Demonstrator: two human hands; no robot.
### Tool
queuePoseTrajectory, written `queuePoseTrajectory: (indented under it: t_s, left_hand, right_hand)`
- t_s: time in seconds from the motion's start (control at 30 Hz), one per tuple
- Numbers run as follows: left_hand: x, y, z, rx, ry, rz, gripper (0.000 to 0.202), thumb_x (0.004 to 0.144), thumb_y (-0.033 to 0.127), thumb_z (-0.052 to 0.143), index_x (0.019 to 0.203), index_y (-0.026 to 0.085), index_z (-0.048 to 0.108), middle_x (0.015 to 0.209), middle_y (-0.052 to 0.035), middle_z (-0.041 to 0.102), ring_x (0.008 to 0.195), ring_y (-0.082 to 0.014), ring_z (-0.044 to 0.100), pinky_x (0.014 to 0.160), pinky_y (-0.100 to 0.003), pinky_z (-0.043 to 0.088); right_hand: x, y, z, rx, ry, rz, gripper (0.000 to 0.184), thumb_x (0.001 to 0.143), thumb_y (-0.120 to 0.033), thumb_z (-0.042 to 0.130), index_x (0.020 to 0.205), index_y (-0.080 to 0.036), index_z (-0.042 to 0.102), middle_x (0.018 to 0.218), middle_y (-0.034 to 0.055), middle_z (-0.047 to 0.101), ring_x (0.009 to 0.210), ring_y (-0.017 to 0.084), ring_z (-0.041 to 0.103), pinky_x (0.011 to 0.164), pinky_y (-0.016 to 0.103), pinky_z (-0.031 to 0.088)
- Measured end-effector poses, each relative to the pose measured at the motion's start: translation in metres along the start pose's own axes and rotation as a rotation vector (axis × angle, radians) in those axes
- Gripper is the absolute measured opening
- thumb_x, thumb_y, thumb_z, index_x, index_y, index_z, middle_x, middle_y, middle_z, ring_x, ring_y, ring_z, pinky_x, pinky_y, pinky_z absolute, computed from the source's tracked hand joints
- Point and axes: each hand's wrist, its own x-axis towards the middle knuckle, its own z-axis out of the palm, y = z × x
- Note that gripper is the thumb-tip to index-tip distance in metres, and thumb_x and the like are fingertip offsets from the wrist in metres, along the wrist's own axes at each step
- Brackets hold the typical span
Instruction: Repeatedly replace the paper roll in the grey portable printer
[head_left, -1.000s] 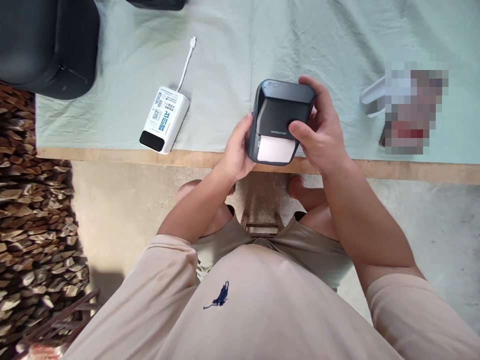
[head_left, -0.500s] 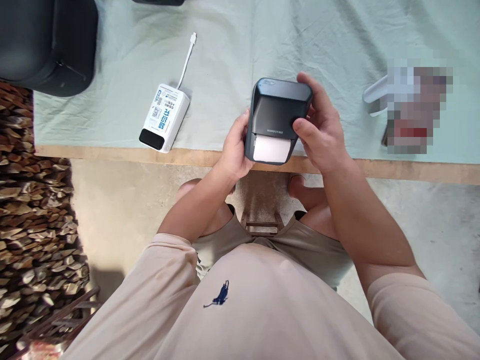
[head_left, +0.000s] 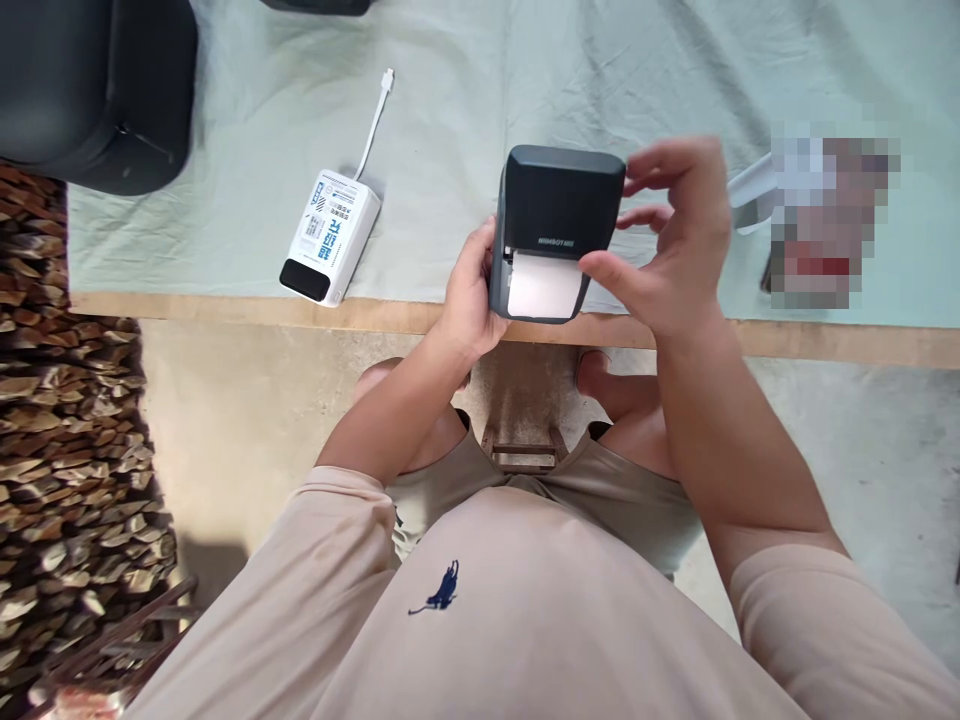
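A dark label printer [head_left: 566, 200] with NIIMBOT lettering is held over the table's front edge. White label paper [head_left: 545, 286] sticks out at its near end, below the dark lid. My left hand [head_left: 474, 295] is closed around the printer's left side, its fingertips hidden beneath. At the right side, my right hand [head_left: 679, 240] has its fingers spread. Its thumb tip is by the lid's lower right corner and the paper, and I cannot tell whether it touches. The index finger is close to the lid's upper right edge.
On the cloth-covered table [head_left: 442, 130] a white power bank [head_left: 330, 235] with a short white cable [head_left: 375, 125] lies to the left. A black case [head_left: 97, 90] stands at the far left. A blurred-out item [head_left: 832, 220] is on the right. Chopped firewood [head_left: 75, 430] is stacked at lower left.
The printer's lid now stands raised at an angle, with the paper roll area slightly exposed. My right hand has moved right and its fingers have spread off the printer's side. My left hand keeps its hold.
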Motion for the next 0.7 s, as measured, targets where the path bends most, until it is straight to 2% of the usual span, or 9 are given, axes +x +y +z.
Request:
queuePoseTrajectory:
  t_s: [0.07, 0.13, 0.17, 0.2, 0.27, 0.37, 0.5, 0.57, 0.7]
  left_hand:
    - [0.000, -0.001, 0.000, 0.001, -0.011, -0.013, 0.040, 0.119, 0.043, 0.047, 0.096, 0.021, 0.071, 0.097, -0.0052, 0.079, 0.141, -0.0292, 0.079, 0.122, -0.042, 0.066]
    - [-0.001, -0.003, 0.001, -0.005, -0.013, -0.008, 0.040, 0.120, 0.041, 0.046, 0.098, 0.021, 0.072, 0.099, -0.0048, 0.078, 0.143, -0.0283, 0.078, 0.125, -0.043, 0.064]
    - [-0.001, -0.004, 0.002, -0.009, -0.006, -0.002, 0.041, 0.121, 0.040, 0.043, 0.098, 0.021, 0.072, 0.099, -0.0042, 0.078, 0.143, -0.0277, 0.078, 0.126, -0.043, 0.063]
    - [-0.002, -0.005, 0.002, -0.011, 0.001, 0.000, 0.042, 0.121, 0.039, 0.042, 0.098, 0.021, 0.071, 0.099, -0.0039, 0.078, 0.144, -0.0276, 0.078, 0.126, -0.044, 0.063]
    - [-0.002, -0.006, 0.002, -0.005, 0.004, -0.003, 0.041, 0.120, 0.041, 0.044, 0.097, 0.022, 0.070, 0.100, -0.0041, 0.079, 0.143, -0.0286, 0.078, 0.124, -0.044, 0.064]
    - [0.000, -0.007, 0.000, 0.015, 0.006, 0.012, 0.039, 0.117, 0.048, 0.050, 0.095, 0.023, 0.069, 0.100, -0.0050, 0.080, 0.142, -0.0311, 0.078, 0.120, -0.043, 0.067]
    - [0.001, -0.004, -0.001, 0.017, 0.017, 0.011, 0.038, 0.116, 0.053, 0.052, 0.098, 0.024, 0.069, 0.100, -0.0051, 0.080, 0.141, -0.0318, 0.079, 0.115, -0.043, 0.069]
    - [0.000, -0.002, -0.001, -0.010, -0.003, -0.005, 0.043, 0.116, 0.058, 0.049, 0.100, 0.025, 0.071, 0.103, -0.0057, 0.081, 0.144, -0.0316, 0.078, 0.115, -0.041, 0.069]
    - [-0.004, -0.001, -0.002, -0.023, -0.078, -0.029, 0.043, 0.114, 0.064, 0.055, 0.107, 0.026, 0.073, 0.114, -0.0076, 0.084, 0.152, -0.0326, 0.074, 0.116, -0.040, 0.068]
  right_hand:
    - [0.003, -0.010, 0.005, -0.005, 0.160, -0.040, 0.077, 0.084, -0.104, 0.071, 0.082, -0.029, 0.055, 0.081, 0.0027, 0.055, 0.077, 0.023, 0.060, 0.067, 0.042, 0.054]
    - [0.005, -0.021, 0.010, 0.008, 0.227, -0.039, 0.081, 0.097, -0.101, 0.059, 0.068, -0.027, 0.040, 0.065, 0.0001, 0.037, 0.063, 0.020, 0.047, 0.066, 0.043, 0.047]
    - [0.006, -0.027, 0.011, 0.020, 0.238, -0.029, 0.082, 0.102, -0.097, 0.056, 0.064, -0.027, 0.038, 0.062, 0.0004, 0.034, 0.061, 0.021, 0.046, 0.067, 0.043, 0.044]
    - [0.007, -0.032, 0.011, 0.040, 0.234, -0.022, 0.081, 0.105, -0.094, 0.054, 0.062, -0.026, 0.041, 0.061, 0.0012, 0.035, 0.061, 0.021, 0.048, 0.067, 0.043, 0.044]
    - [0.010, -0.039, 0.011, 0.093, 0.220, -0.007, 0.076, 0.107, -0.092, 0.052, 0.068, -0.028, 0.060, 0.064, 0.0028, 0.049, 0.060, 0.021, 0.053, 0.065, 0.044, 0.045]
    - [0.012, -0.038, 0.010, 0.158, 0.183, 0.072, 0.074, 0.106, -0.096, 0.046, 0.103, -0.034, 0.085, 0.090, 0.0066, 0.076, 0.060, 0.020, 0.057, 0.059, 0.044, 0.046]
    - [0.014, -0.032, 0.012, 0.165, 0.077, 0.145, 0.072, 0.108, -0.090, 0.044, 0.136, -0.035, 0.082, 0.126, 0.0100, 0.083, 0.074, 0.024, 0.069, 0.057, 0.043, 0.049]
    - [0.016, -0.035, 0.011, 0.068, 0.002, 0.096, 0.058, 0.109, -0.078, 0.054, 0.135, -0.033, 0.080, 0.126, 0.0090, 0.083, 0.077, 0.023, 0.070, 0.061, 0.042, 0.052]
    - [0.022, -0.053, 0.003, -0.208, -0.175, 0.035, 0.020, 0.099, -0.049, 0.076, 0.109, -0.032, 0.082, 0.107, 0.0051, 0.081, 0.075, 0.024, 0.066, 0.076, 0.045, 0.054]
